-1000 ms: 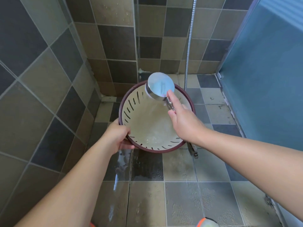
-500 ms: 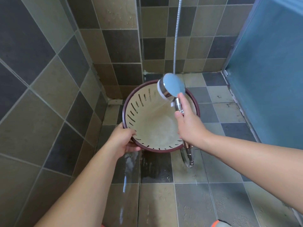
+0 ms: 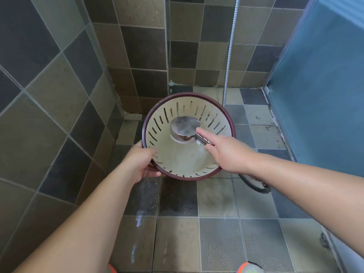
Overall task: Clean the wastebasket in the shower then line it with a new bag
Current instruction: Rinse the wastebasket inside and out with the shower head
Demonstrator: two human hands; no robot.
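A round cream wastebasket (image 3: 189, 164) with slotted walls and a dark red rim is held above the shower floor, its opening facing me. My left hand (image 3: 140, 163) grips its near-left rim, thumb inside. My right hand (image 3: 226, 152) holds the chrome handle of a shower head (image 3: 184, 128), index finger stretched along the handle. The shower head sits inside the basket, face down, and water sprays onto the basket's inner wall. No bag is in view.
Tiled walls close in on the left and behind. A frosted blue glass door (image 3: 323, 85) stands on the right. The metal hose (image 3: 229, 56) hangs down the back wall and loops on the wet floor (image 3: 254, 184). My shoe tips (image 3: 249, 267) show at the bottom.
My right hand has brought the shower head down from the basket's far rim into its middle, turning the head's face downward. My left hand keeps its hold on the rim.
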